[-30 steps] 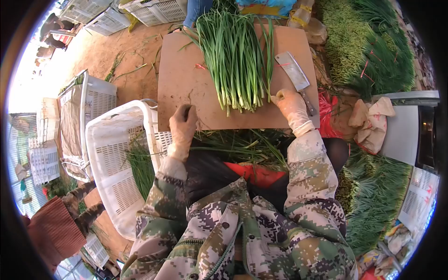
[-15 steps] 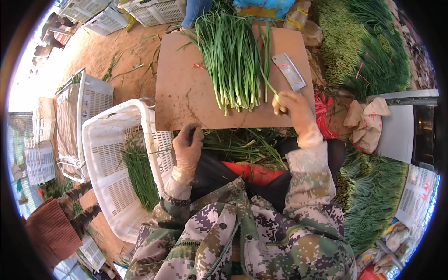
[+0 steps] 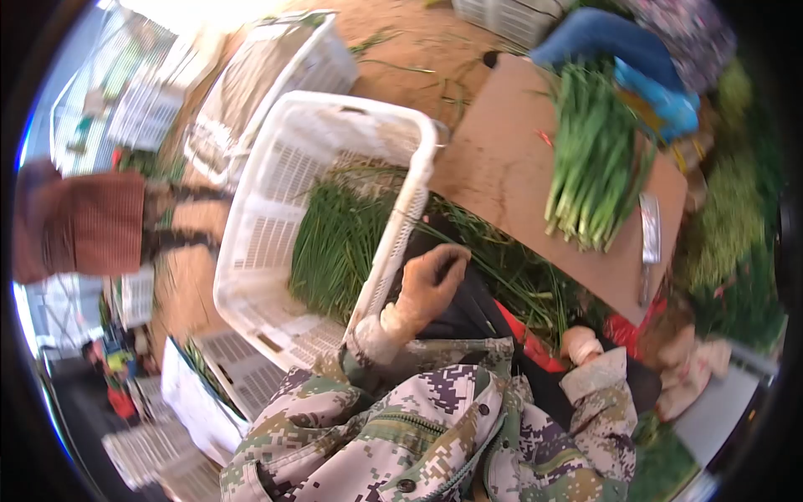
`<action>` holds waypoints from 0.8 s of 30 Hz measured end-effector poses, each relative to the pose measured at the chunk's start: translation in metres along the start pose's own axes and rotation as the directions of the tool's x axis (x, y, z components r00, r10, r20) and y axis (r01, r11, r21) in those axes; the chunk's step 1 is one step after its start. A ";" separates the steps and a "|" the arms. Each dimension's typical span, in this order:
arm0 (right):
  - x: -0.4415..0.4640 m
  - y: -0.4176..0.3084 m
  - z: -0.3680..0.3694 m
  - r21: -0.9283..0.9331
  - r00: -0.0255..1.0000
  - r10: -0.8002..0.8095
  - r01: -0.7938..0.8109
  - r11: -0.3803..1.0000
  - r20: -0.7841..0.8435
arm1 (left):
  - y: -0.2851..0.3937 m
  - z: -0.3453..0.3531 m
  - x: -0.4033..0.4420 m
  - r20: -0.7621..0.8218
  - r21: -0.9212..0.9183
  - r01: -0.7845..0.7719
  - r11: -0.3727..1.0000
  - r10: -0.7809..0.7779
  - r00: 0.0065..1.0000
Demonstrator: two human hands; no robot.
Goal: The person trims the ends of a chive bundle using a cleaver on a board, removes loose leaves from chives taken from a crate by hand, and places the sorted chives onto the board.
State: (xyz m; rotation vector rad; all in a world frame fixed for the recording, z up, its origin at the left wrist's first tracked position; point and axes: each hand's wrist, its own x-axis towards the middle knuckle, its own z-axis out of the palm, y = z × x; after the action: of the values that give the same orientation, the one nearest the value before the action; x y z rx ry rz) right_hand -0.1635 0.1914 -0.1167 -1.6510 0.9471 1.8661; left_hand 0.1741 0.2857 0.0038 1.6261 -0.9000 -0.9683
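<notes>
A bunch of green stalks (image 3: 590, 159) with pale ends lies on the brown board (image 3: 493, 151). Right of the bunch rests a cleaver (image 3: 650, 234), its dark handle toward the board's near edge. My left hand (image 3: 431, 284), gloved, is above my lap beside the white basket (image 3: 251, 226); its fingers are curled together, and anything between them is too small to make out. My right hand (image 3: 581, 345), also gloved, is low by the loose green leaves (image 3: 527, 276) under the board; its fingers are mostly hidden. More long green leaves (image 3: 339, 243) lie inside the basket.
A person in a reddish-brown garment (image 3: 104, 222) stands at the left. Beyond the board are someone's blue-clad leg (image 3: 606, 38) and a blue bag (image 3: 661, 105). A crate (image 3: 335, 63) stands behind the basket. Red plastic strands (image 3: 623, 333) are near the board's right corner.
The view has swung left, so the basket is more central and the board sits farther right and tilted. My right hand has left the stalk it held and moved down below the board's edge.
</notes>
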 end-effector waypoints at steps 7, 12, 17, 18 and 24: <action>-0.116 -0.052 -0.113 0.094 0.246 -0.096 0.661 0.745 -0.965 | -0.055 -0.123 -0.079 -0.576 0.321 0.165 0.932 0.054 0.816; -0.187 -0.212 -0.204 -0.406 -0.306 -0.278 0.792 0.455 -0.910 | -0.118 -0.185 -0.153 -0.476 0.425 0.607 0.671 -0.405 0.781; -0.129 -0.319 -0.248 -0.618 -0.358 -0.512 0.567 0.545 -0.781 | -0.146 -0.219 -0.179 -0.360 0.306 0.645 0.701 -0.542 0.760; -0.116 -0.326 -0.250 -0.619 -0.303 -0.540 0.415 0.667 -0.785 | -0.128 -0.229 -0.169 -0.317 0.151 0.752 0.642 -0.689 0.652; -0.112 -0.352 -0.246 -0.427 -0.412 -0.212 0.551 0.717 -0.886 | -0.172 -0.277 -0.081 0.052 0.624 0.672 0.398 -0.879 0.473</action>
State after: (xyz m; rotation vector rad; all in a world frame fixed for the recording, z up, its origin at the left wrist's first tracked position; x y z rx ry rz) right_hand 0.2752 0.2452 -0.0812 -2.6469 0.6288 -0.6216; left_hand 0.4102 0.5010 -0.0998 2.5233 -0.6004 -1.9025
